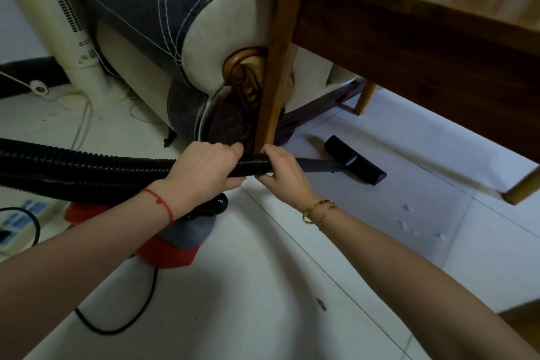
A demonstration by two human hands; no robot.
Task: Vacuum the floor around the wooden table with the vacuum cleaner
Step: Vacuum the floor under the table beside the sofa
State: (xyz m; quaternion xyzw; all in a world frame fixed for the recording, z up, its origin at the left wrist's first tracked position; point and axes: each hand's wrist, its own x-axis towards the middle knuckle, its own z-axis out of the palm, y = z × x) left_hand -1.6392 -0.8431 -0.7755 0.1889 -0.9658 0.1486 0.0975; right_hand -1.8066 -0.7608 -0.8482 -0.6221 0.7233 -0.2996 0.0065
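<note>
Head view: left hand (204,168) wrapped over the black ribbed vacuum hose (87,164), fingers curled round it; right hand (282,168) grasps the same hose at its front end, where it joins the dark rigid wand (318,165); hands sit close together, just in front of the near leg (276,90) of the brown wooden table (409,23); wand runs right and away from the hands to the flat black floor nozzle (355,159), which lies on the pale tiled floor (263,286) under the table edge, beside that leg; red-and-grey canister body of the vacuum cleaner (178,242) stands on the floor under the left forearm, black power cord (117,321) looping off it; small white scraps of debris (407,207) lie on the tiles right of the nozzle, near the front right table leg (523,187), apart from the nozzle; sofa with grey and cream upholstery (163,23) stands just behind the near leg

Step in hand, my read: sweeping pass under the table, mid-task; scraps not yet picked up

Next move calls for: swing or push the nozzle right toward the scraps; keep it flat on the tiles; steer wand clear of both legs; hose slack looks sufficient, canister may need dragging along
</note>
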